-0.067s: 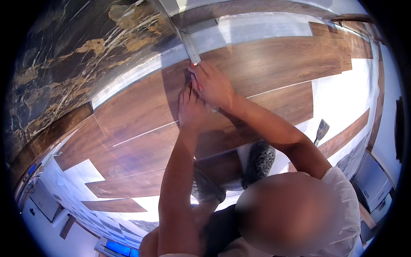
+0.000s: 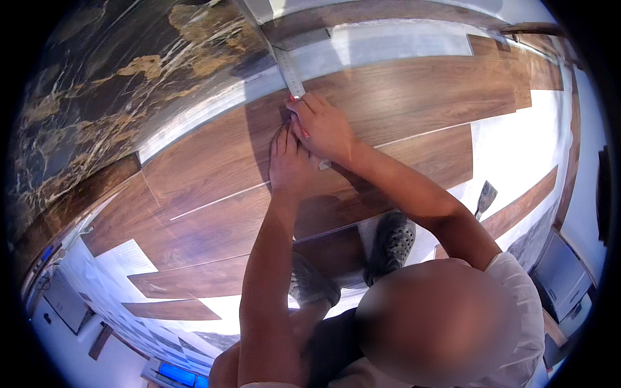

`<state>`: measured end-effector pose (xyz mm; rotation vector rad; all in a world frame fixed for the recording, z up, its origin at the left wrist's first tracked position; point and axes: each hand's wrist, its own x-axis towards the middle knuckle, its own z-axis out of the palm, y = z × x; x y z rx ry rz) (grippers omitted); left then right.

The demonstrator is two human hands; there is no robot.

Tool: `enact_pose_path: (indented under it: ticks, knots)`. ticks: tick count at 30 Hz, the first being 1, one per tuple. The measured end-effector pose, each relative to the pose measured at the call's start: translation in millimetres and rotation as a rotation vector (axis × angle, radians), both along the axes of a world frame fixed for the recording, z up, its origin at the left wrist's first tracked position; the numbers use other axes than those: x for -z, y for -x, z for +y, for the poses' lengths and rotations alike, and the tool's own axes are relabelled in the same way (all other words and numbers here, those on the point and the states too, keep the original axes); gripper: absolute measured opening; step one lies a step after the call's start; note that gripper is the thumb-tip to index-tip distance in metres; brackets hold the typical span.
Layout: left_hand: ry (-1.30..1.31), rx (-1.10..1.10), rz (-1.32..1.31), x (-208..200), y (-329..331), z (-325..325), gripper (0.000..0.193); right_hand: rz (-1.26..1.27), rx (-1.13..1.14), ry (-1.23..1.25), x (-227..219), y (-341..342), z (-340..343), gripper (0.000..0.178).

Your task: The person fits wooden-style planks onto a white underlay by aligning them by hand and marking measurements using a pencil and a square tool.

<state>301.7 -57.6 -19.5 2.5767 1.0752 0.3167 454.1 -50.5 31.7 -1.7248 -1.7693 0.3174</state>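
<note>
My right hand (image 2: 325, 126) is closed on a thin red pencil (image 2: 303, 131), its tip against a metal ruler (image 2: 291, 76). The ruler lies across a brown wood-look floor plank (image 2: 414, 97) and reaches the strip at the foot of the wall. My left hand (image 2: 288, 161) lies flat just below the right one, fingers together and pointing up the plank, pressing on the ruler. The ruler's lower end (image 2: 325, 165) shows from under my right wrist. Both hands hide the ruler's middle.
A dark marbled wall (image 2: 116, 84) stands to the left. More laid planks (image 2: 213, 226) step down over white underlay (image 2: 517, 142). A scraper (image 2: 485, 195) lies on the underlay at right. My grey shoes (image 2: 391, 242) rest on the planks. Grey boxes (image 2: 563, 275) stand far right.
</note>
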Motion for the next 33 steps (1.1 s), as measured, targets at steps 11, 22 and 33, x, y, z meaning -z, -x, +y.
enact_pose_path:
  ticks: [11,22,33]
  knots:
    - [-0.031,-0.068,-0.015,-2,1,-3,0.068,0.086,0.026,0.204,-6,-2,-5,0.021]
    - [-0.034,-0.102,0.079,-10,-5,-19,0.039,0.238,0.051,0.22,0,-7,-2,0.024]
    - [0.251,-0.247,0.285,-35,-65,-55,0.022,0.132,-0.03,0.547,-20,-15,-9,0.025]
